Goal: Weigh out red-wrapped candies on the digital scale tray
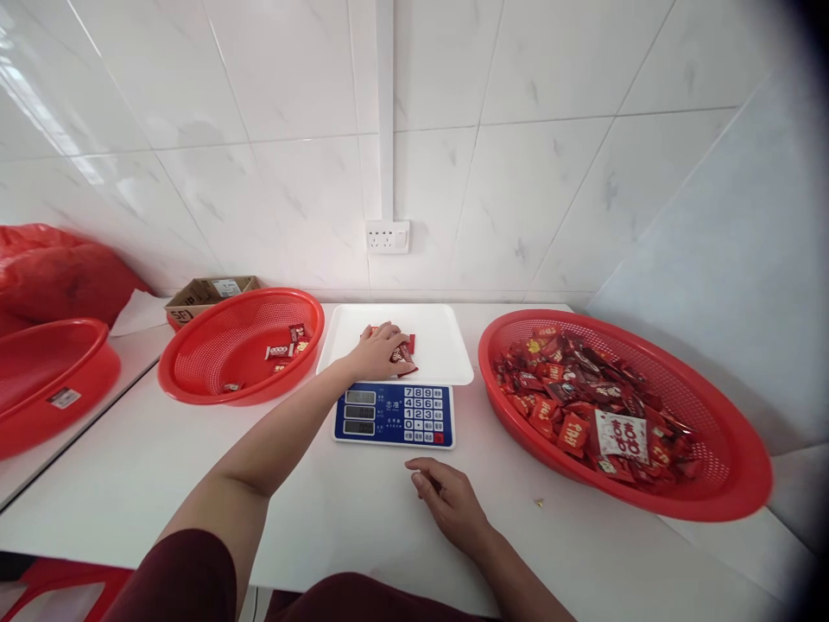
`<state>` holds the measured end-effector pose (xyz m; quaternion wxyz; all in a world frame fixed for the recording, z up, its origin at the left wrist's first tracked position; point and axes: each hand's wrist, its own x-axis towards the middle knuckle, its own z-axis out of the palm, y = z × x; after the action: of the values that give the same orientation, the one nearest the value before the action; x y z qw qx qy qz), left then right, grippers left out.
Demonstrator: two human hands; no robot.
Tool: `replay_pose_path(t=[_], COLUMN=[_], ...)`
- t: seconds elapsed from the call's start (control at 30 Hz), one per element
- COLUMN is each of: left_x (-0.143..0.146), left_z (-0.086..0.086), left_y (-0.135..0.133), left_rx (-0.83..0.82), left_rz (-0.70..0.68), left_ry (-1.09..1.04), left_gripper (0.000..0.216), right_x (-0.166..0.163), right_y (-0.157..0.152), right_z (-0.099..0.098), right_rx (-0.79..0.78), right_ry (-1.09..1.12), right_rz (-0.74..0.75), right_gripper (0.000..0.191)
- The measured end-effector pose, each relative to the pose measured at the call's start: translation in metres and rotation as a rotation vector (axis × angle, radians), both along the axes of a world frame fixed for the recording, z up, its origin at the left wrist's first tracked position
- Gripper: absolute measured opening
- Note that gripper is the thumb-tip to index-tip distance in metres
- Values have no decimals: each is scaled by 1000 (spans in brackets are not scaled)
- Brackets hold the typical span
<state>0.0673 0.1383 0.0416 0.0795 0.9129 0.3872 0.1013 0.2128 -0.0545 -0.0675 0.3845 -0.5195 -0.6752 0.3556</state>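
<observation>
My left hand (379, 352) is closed over a few small red wrapped candy packets (405, 356) on the white weighing tray (437, 341). Its fingers curl down over the wrappers and hide part of them. In front of that tray is the blue front panel of the scale (393, 416), with dark displays and number keys. My right hand (450, 504) rests above the table just below the panel, its fingers loosely curled, and nothing shows in it. A large red basket (725, 432) on the right holds many wrapped candies (583, 393), including a white-and-red packet (622, 436).
Left of the scale stands a red basket (213, 345) with several packets inside. Behind it sits a cardboard box (207, 295). Another red basket (58, 380) and a red plastic bag (61, 268) are farther left. A tiny gold scrap (539, 502) lies on the table.
</observation>
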Motion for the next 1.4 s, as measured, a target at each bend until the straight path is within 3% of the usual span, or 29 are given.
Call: replay_pose_path(t=[0.3, 0.47, 0.63, 1.13, 1.3, 1.4], left_x=[-5, -18, -36, -35, -33, -27], left_z=[-4, 5, 10, 4, 0, -4], left_y=[3, 20, 40, 51, 48, 38], left_rx=[-59, -40, -65, -97, -61, -24], left_rz=[8, 207, 314, 352, 354, 286], left_ry=[-85, -272, -228, -121, -130, -145], left_gripper=[66, 42, 37, 25, 36, 48], right_x=[0, -1, -2, -1, -1, -1], right_y=[-1, -1, -1, -1, -1, -1], right_z=[1, 0, -3, -5, -3, -3], right_rx=[2, 12, 21, 27, 43, 38], right_ry=[-20, -19, -8, -13, -18, -13], right_rz=[-6, -1, 4, -5, -15, -16], right_gripper=[37, 37, 36, 36, 37, 36])
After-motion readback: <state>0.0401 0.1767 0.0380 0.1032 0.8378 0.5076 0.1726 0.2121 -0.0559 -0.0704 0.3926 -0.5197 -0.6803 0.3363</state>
